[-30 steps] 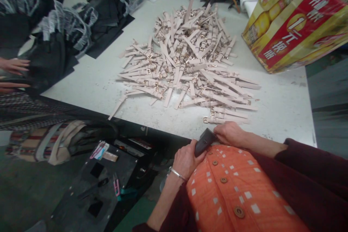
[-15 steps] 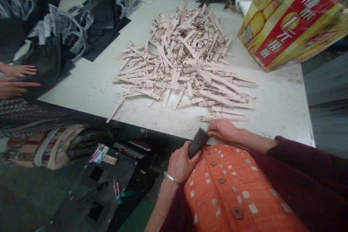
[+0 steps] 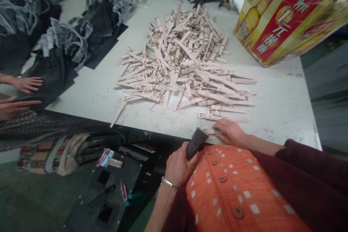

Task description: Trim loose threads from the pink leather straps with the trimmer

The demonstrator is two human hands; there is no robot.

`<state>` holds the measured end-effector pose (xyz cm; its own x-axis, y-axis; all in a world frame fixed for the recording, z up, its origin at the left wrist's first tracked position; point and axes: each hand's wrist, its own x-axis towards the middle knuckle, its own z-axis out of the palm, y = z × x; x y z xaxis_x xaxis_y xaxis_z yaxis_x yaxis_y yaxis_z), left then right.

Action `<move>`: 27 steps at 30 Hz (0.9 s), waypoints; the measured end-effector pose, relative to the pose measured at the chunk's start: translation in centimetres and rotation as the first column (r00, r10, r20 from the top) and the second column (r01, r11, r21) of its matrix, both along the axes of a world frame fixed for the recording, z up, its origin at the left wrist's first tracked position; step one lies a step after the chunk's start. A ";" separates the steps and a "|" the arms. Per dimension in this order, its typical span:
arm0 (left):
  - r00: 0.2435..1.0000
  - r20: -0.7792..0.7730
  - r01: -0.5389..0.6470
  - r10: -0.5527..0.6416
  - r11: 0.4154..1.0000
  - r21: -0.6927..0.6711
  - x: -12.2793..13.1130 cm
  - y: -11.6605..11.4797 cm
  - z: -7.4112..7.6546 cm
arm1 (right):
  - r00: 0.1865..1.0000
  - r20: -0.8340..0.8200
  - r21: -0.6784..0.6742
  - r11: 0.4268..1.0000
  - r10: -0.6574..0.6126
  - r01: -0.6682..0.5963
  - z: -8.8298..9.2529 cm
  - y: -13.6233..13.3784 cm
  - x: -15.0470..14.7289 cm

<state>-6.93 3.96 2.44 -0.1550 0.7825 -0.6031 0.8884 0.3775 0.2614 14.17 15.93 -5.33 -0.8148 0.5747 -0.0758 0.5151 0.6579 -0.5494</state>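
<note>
Pale pink watch straps [image 3: 187, 58] lie in a big heap on the white table [image 3: 282, 116]. The open right hand [image 3: 228, 133] lies flat on one short strap [image 3: 210, 131], maybe to keep it still, and the left hand [image 3: 179, 165] grips a dark gray wedge [image 3: 195, 143]. A yellow and red box [image 3: 282, 18] at the upper right shows a big "1元".

**Worker at the table in an orange top and maroon sleeves**
The orange top [image 3: 239, 181] carries small white squares and a row of round brown buttons [image 3: 223, 179] down its front; dark maroon sleeves [image 3: 307, 163] cover the arms and lie along both sides of it. A thin silver bangle [image 3: 170, 183] circles the left wrist [image 3: 165, 179].
</note>
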 end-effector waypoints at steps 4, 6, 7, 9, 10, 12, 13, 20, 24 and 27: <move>0.986 -0.067 0.150 -0.151 0.989 -0.012 0.3 1.1 0.1 | 0.999 -0.034 -0.004 1.000 -0.006 0.006 -0.7 0.1 0.1; 0.972 -0.092 0.219 -0.218 0.976 0.000 0.6 1.8 -0.1 | 0.997 -0.075 -0.019 1.000 0.009 -0.010 -0.9 0.4 0.0; 0.965 -0.098 0.246 -0.244 0.969 0.012 0.7 2.2 -0.2 | 0.995 -0.094 -0.028 0.999 0.017 -0.019 -1.0 0.7 0.0; 0.956 -0.108 0.277 -0.273 0.961 0.022 0.9 2.8 -0.4 | 0.993 -0.117 -0.047 0.998 0.032 -0.037 -1.2 1.2 0.0; 0.954 -0.112 0.281 -0.278 0.959 0.015 0.9 3.1 -0.4 | 0.991 -0.125 -0.057 0.997 0.040 -0.048 -1.3 1.4 0.1; 0.953 -0.120 0.280 -0.280 0.960 -0.019 0.8 3.5 -0.3 | 0.987 -0.149 -0.078 0.995 0.055 -0.067 -1.5 1.8 0.2; 0.952 -0.122 0.278 -0.281 0.960 -0.038 0.6 3.6 -0.2 | 0.984 -0.168 -0.089 0.993 0.058 -0.074 -1.6 1.9 0.3; 0.934 -0.139 0.324 -0.330 0.944 -0.065 -0.3 4.2 -0.1 | 0.957 -0.290 -0.153 0.985 0.032 -0.079 -2.1 2.0 1.0; 0.926 -0.127 0.348 -0.356 0.934 -0.077 0.5 5.1 -0.1 | 0.951 -0.306 -0.160 0.983 0.040 -0.093 -2.6 2.1 0.9; 0.928 -0.134 0.342 -0.347 0.938 -0.058 1.1 5.2 -0.1 | 0.953 -0.302 -0.152 0.985 0.029 -0.078 -2.6 2.1 0.8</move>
<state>-5.85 9.20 2.30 0.0356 0.7827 -0.6214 0.9920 0.0479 0.1171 14.98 18.05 -7.97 -0.8434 0.5302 0.0870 0.2788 0.5702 -0.7728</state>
